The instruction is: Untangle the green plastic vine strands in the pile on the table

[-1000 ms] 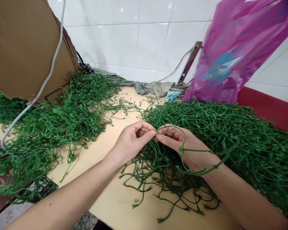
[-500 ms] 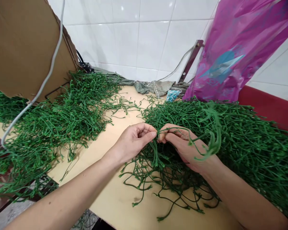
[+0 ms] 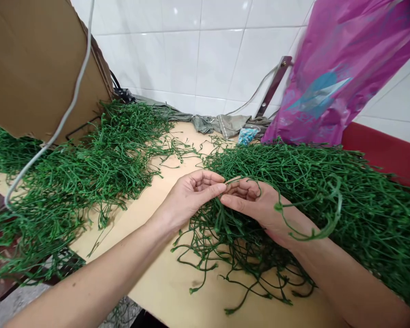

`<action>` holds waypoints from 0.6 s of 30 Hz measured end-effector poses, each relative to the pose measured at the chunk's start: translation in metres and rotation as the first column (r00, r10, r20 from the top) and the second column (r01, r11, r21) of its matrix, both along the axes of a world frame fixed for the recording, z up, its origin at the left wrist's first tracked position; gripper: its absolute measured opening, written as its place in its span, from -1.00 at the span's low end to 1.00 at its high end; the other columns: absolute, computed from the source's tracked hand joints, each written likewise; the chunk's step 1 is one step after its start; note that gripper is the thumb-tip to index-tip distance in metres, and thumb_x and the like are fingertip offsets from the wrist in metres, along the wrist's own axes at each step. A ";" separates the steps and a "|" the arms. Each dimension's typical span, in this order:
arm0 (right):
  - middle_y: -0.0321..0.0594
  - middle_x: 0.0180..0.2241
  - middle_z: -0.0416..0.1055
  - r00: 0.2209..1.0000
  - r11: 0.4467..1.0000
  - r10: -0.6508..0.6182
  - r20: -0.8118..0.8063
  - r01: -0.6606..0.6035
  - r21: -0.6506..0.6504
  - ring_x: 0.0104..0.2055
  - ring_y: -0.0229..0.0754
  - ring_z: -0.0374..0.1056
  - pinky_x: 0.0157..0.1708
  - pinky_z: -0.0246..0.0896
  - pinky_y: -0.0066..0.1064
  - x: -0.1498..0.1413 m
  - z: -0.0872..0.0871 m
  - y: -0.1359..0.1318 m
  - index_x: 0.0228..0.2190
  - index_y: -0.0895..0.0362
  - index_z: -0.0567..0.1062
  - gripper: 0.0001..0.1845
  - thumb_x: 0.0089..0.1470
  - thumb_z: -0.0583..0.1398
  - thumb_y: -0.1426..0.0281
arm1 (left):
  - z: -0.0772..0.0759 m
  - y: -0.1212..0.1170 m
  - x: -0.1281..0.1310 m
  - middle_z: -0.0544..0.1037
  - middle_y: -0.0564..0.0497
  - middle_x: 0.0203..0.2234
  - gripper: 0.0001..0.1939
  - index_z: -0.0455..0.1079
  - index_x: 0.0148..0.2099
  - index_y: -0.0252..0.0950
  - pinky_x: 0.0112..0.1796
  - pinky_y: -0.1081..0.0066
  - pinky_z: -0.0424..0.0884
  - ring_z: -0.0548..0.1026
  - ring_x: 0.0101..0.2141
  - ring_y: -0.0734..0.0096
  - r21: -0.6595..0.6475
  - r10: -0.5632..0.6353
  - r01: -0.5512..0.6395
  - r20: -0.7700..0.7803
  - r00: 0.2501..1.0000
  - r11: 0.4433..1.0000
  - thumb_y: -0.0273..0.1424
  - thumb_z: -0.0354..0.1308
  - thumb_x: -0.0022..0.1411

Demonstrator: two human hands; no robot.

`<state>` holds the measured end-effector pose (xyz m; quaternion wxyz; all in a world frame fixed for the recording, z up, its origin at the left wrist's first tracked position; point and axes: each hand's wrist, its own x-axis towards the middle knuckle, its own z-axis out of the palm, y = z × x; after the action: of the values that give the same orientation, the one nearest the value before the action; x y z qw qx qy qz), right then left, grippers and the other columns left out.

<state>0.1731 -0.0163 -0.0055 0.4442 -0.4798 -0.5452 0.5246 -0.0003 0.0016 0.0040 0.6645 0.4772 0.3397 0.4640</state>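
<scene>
My left hand [image 3: 198,193] pinches green artificial plant stems between thumb and fingertips, with a bundle of stem ends [image 3: 221,218] hanging below it. Close against it, my right hand [image 3: 259,200] is closed at the same spot, thumb and fingers around a thin green stem. The free branched end of this stem [image 3: 330,230] curls over my right wrist. Where the stems meet is partly hidden by my fingers. Beneath and behind my right hand spreads a large heap of green stems [image 3: 372,218], with loose ones [image 3: 249,287] trailing toward the table's front edge.
A second pile of green stems [image 3: 99,168] covers the left of the pale table [image 3: 160,273]. Above it stands a cardboard sheet [image 3: 37,68], crossed by a white cable [image 3: 70,107]. Grey cloth [image 3: 232,125] lies along the tiled wall; a purple plastic bag [image 3: 331,86] rises at right.
My right thumb and fingers have shifted slightly at the stem, thumb now stretched toward the left hand. The stem's branched end has swung to the right over my forearm.
</scene>
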 end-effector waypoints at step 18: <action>-0.25 -0.42 0.48 0.999 0.995 0.002 -0.039 -0.006 -0.099 -0.31 -0.18 0.34 -0.20 0.28 -0.30 0.010 0.020 -0.005 -0.46 0.10 0.61 -0.84 -0.06 0.37 0.27 | 0.000 0.006 -0.007 0.58 0.07 -0.37 -0.81 0.52 -0.22 -0.34 -0.18 0.46 0.34 0.48 -0.36 0.55 -0.084 -0.126 0.122 -0.052 0.991 0.989 -0.55 0.36 0.05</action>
<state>0.1833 -0.0217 0.0149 0.4294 -0.4898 -0.5109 0.5610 -0.0077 0.0077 0.0040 0.7007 0.4835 0.3467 0.3937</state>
